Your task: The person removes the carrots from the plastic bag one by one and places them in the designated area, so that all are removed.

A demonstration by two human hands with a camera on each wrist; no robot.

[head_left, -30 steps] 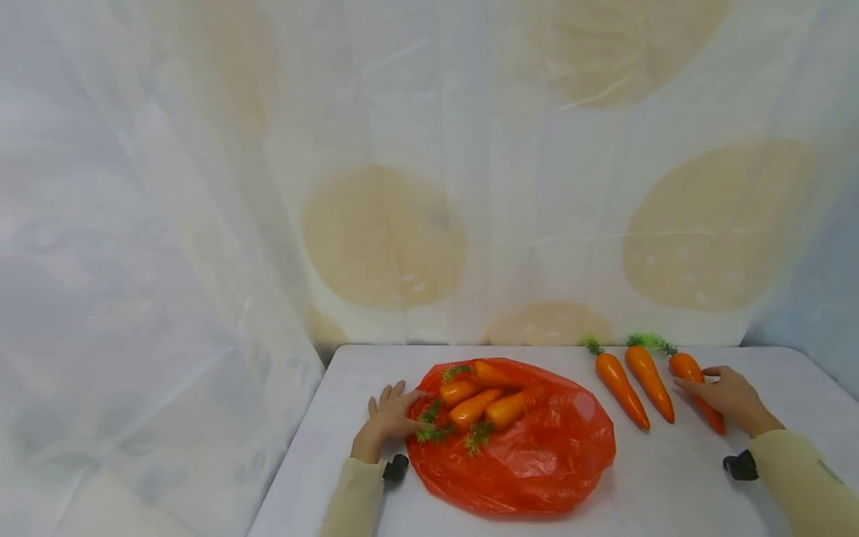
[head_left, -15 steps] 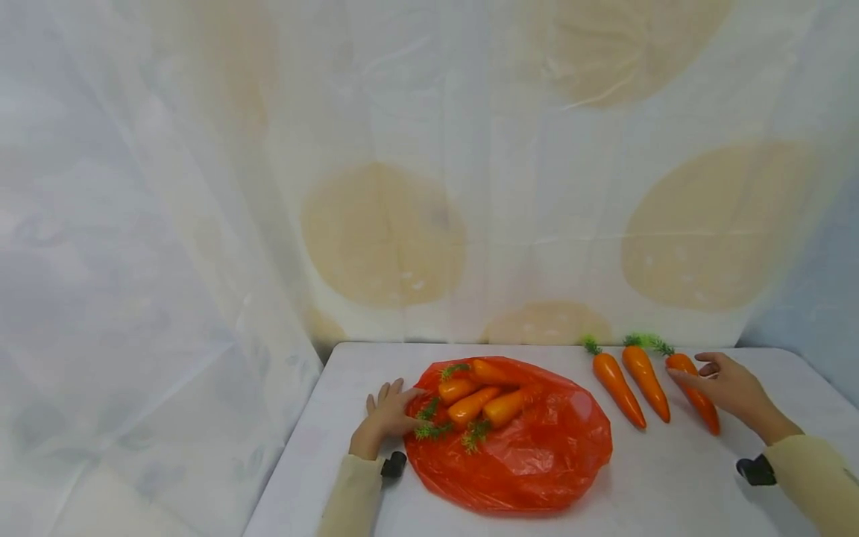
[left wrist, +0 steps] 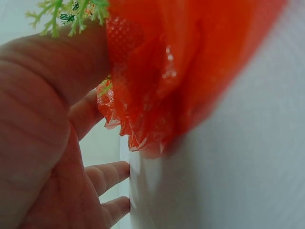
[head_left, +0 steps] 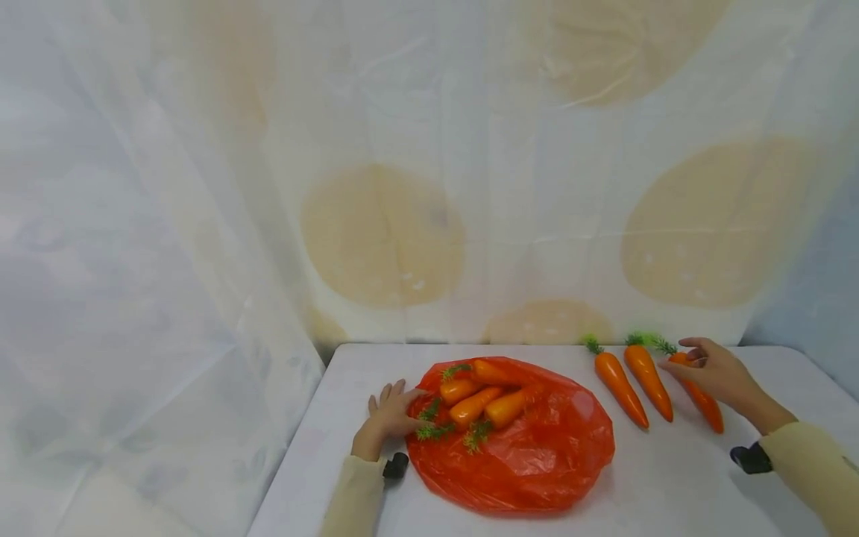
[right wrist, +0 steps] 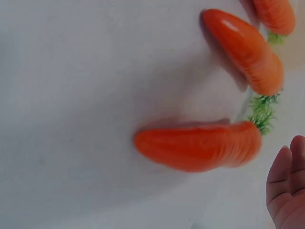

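Head view: a red bag (head_left: 537, 462) lies on the white counter (head_left: 664, 492), with four carrots (head_left: 473, 406) gathered at its upper left; whether they sit inside or on top is unclear. The left hand (head_left: 389, 414) is at the bag's left edge, fingers spread, its thumb among green leaf tops (head_left: 436, 431). Well to the bag's right, three more carrots (head_left: 620, 391) form a loose row. The right hand (head_left: 721, 373) is over the one farthest from the bag, hiding part of it, its fingers apart and holding nothing. A pale patterned sheet (head_left: 523, 186) hangs behind the bag.

Left wrist view: the bag's crumpled edge hides the tips of thumb and forefinger; two other fingers reach straight past the bag. Leaves overhang the thumb.

Right wrist view: the carrot farthest from the bag rests on the counter, the visible fingers beside its leafy end, clear of it.
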